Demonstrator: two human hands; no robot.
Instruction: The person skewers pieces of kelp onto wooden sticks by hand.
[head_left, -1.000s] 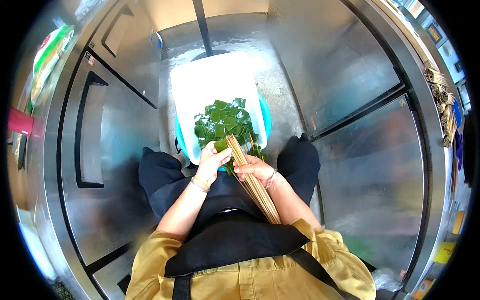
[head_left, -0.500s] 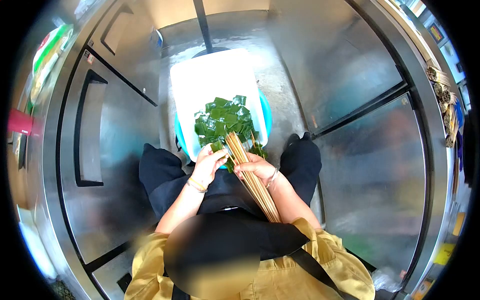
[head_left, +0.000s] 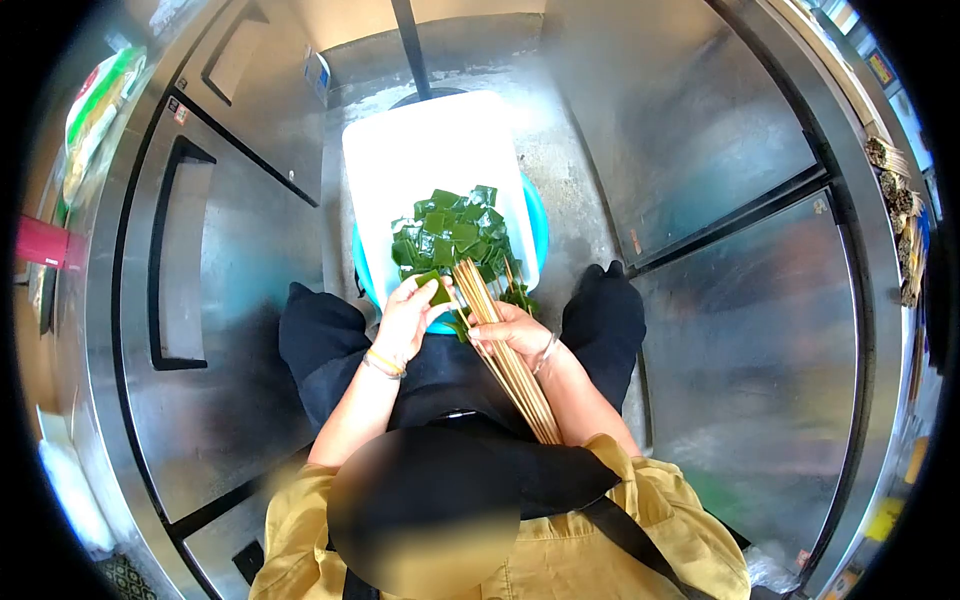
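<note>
My left hand [head_left: 405, 315] pinches a dark green, glossy square of kelp [head_left: 439, 289] between thumb and fingers, close to the skewer tips. A thick bundle of bamboo skewers [head_left: 522, 390] is gripped in my right hand [head_left: 515, 335], slanting from my lap up toward the tray. More green pieces hang just beyond and below my hands, partly hidden; some appear to be on skewers. In front lies a heap of cut kelp squares [head_left: 455, 228] at the near end of a white tray [head_left: 425, 145].
Beneath the tray shows a turquoise basin [head_left: 538, 215]. Steel cabinets stand on both sides, a left door [head_left: 240, 330] and a right door [head_left: 745, 340] close to my knees. A dark pole [head_left: 411, 50] rises behind the tray. Bundled sticks [head_left: 893, 205] lie on the right counter.
My left hand has shifted slightly left, and the kelp square now shows flatter and more fully in its fingers. My right hand keeps its hold on the skewers. The view has moved a little.
</note>
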